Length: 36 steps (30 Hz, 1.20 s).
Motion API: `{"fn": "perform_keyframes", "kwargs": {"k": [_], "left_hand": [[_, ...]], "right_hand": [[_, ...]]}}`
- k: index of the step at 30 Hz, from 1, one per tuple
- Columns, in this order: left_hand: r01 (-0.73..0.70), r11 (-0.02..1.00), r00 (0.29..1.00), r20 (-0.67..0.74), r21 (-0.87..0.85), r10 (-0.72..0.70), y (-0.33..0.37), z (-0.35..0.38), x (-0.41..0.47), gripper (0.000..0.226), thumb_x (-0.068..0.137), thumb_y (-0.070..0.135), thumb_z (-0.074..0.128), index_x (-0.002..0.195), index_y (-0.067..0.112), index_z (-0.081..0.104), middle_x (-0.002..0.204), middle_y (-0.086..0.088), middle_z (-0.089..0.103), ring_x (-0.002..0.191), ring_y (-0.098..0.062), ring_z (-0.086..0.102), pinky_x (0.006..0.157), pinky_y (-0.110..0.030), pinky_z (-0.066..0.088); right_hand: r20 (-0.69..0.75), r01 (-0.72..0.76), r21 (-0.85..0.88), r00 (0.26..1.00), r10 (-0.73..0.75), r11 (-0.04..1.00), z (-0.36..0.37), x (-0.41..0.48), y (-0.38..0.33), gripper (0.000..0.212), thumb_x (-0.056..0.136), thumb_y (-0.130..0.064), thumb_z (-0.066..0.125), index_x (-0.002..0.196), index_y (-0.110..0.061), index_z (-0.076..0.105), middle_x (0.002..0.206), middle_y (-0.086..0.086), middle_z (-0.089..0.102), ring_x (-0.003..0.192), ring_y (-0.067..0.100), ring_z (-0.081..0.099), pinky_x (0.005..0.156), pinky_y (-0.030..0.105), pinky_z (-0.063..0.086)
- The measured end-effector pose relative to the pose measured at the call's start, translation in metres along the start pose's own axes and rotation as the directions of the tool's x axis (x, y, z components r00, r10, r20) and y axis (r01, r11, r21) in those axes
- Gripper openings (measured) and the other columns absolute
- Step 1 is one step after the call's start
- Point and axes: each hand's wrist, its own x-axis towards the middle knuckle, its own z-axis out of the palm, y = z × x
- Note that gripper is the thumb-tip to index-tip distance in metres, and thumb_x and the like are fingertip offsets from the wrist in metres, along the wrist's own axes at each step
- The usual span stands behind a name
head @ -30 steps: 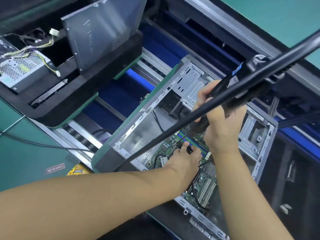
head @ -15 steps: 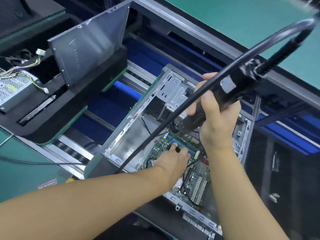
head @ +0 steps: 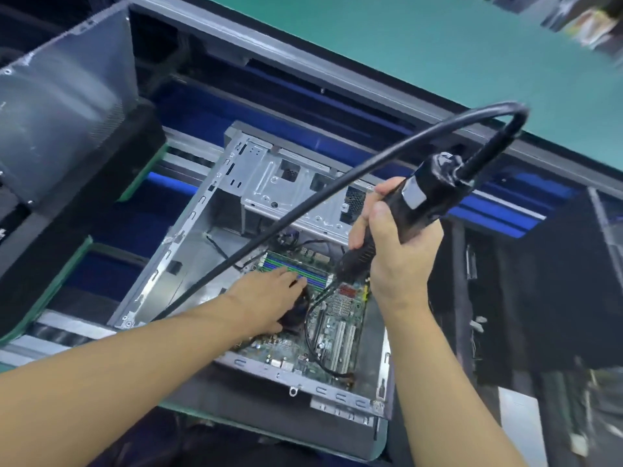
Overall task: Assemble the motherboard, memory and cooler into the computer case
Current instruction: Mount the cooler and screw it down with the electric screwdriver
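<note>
An open grey computer case lies on its side on the conveyor. Inside it sits the green motherboard with blue and green memory slots. My left hand reaches into the case and rests on a dark round cooler, fingers laid over it toward the slots. My right hand grips a black electric screwdriver, its tip pointing down at the board near the slots. The tool's black cable arcs over the case to the lower left.
A grey side panel stands on a black tray at the left. Blue conveyor rails run behind the case. A green bench top lies beyond. A dark rack stands at the right.
The view has shifted, so the case sits lower and more central. My right hand has tilted the screwdriver more upright. My left hand has spread flatter over the cooler.
</note>
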Motion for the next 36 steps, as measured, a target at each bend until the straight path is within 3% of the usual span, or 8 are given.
{"fn": "perform_keyframes", "kwargs": {"k": [9,13,17,21,29,31,33,36], "left_hand": [[-0.002,0.999,0.997,0.079,-0.033,0.005,-0.004,-0.003,0.006,0.101,0.087,0.038,0.071,0.157,0.014,0.002,0.161,-0.005,0.021,0.147,-0.025,0.023,0.112,-0.041,0.037],[0.004,0.999,0.997,0.082,-0.047,0.000,-0.006,-0.002,0.007,0.103,0.085,0.037,0.073,0.157,0.015,0.003,0.162,-0.005,0.019,0.148,-0.025,0.021,0.112,-0.041,0.038],[0.012,0.999,0.997,0.077,-0.053,-0.008,-0.006,0.000,0.008,0.103,0.085,0.038,0.073,0.157,0.016,0.003,0.163,-0.004,0.017,0.149,-0.024,0.019,0.112,-0.041,0.038],[0.017,0.998,0.998,0.065,-0.062,-0.013,-0.006,0.003,0.010,0.104,0.085,0.038,0.073,0.157,0.017,0.002,0.163,-0.002,0.015,0.150,-0.022,0.017,0.113,-0.039,0.037],[0.016,0.998,0.998,0.065,-0.058,-0.012,-0.005,0.003,0.009,0.104,0.084,0.039,0.073,0.157,0.016,0.002,0.162,-0.001,0.017,0.148,-0.022,0.020,0.111,-0.038,0.039],[0.017,0.998,0.998,0.066,-0.062,-0.013,-0.006,0.002,0.009,0.104,0.084,0.038,0.074,0.157,0.016,0.003,0.162,-0.002,0.018,0.148,-0.022,0.022,0.110,-0.038,0.040],[0.016,0.997,0.998,0.068,-0.073,-0.011,-0.006,0.001,0.009,0.104,0.084,0.038,0.074,0.157,0.016,0.004,0.162,-0.003,0.018,0.147,-0.022,0.023,0.110,-0.039,0.040],[0.001,0.996,0.999,0.039,-0.086,0.002,-0.007,0.001,0.007,0.103,0.083,0.037,0.075,0.157,0.016,0.008,0.158,-0.002,0.027,0.142,-0.022,0.032,0.107,-0.037,0.042]], "right_hand": [[-0.052,-0.014,-0.074,0.999,0.010,0.997,0.000,0.002,0.002,0.012,0.094,-0.014,0.056,0.103,-0.007,0.054,0.061,-0.003,0.053,0.047,0.035,0.047,0.054,0.027,0.046],[-0.090,-0.022,-0.104,0.996,0.013,0.994,0.007,0.002,-0.002,0.008,0.092,-0.017,0.059,0.100,-0.015,0.057,0.061,0.009,0.049,0.047,0.037,0.047,0.053,0.027,0.046],[-0.135,-0.045,-0.113,0.990,0.030,0.993,0.008,-0.004,-0.004,0.012,0.090,-0.020,0.060,0.098,-0.013,0.054,0.064,0.026,0.047,0.048,0.030,0.047,0.052,0.028,0.046],[-0.094,-0.041,-0.110,0.995,0.030,0.993,0.012,-0.009,-0.005,0.010,0.090,-0.020,0.059,0.095,-0.015,0.052,0.067,0.027,0.047,0.052,0.037,0.046,0.055,0.025,0.047],[-0.019,-0.065,-0.097,0.998,0.064,0.993,0.011,-0.012,-0.003,0.025,0.090,-0.017,0.058,0.093,0.007,0.054,0.065,0.031,0.049,0.052,0.025,0.048,0.056,0.023,0.046],[-0.002,-0.056,-0.089,0.998,0.056,0.994,0.012,-0.011,-0.005,0.024,0.090,-0.019,0.058,0.095,0.004,0.055,0.068,0.032,0.049,0.051,0.027,0.047,0.056,0.024,0.046],[0.023,-0.035,-0.067,0.999,0.037,0.997,0.013,-0.011,-0.009,0.018,0.090,-0.020,0.059,0.099,-0.005,0.055,0.074,0.027,0.052,0.049,0.029,0.048,0.055,0.026,0.046],[0.032,0.007,-0.039,0.999,-0.006,0.999,0.007,-0.015,-0.014,0.013,0.089,-0.016,0.059,0.101,-0.012,0.056,0.078,-0.003,0.061,0.048,0.025,0.052,0.053,0.027,0.046]]}}
